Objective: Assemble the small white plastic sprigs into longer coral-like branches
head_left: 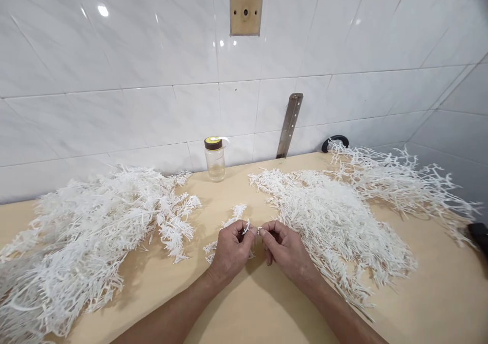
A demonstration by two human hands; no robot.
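My left hand (233,247) is closed in a pinch on a small white plastic branch piece (246,227), whose curved tip pokes up between thumb and forefinger. Right beside it, my right hand (284,243) pinches a tiny white bit (259,229); whether this belongs to the same piece I cannot tell. Both sets of fingertips nearly meet above the table. Behind and under my left hand lies a small white branched sprig (238,211), partly hidden by the hand. A broad heap of white branched pieces (328,212) spreads close to my right hand and forearm.
At left a large white heap (102,222) covers much of the tan table (236,318). Bare white branches (400,181) lie at the far right, near a black ring-shaped object (335,143). A clear jar (215,163) and a metal strip (290,125) stand by the tiled wall.
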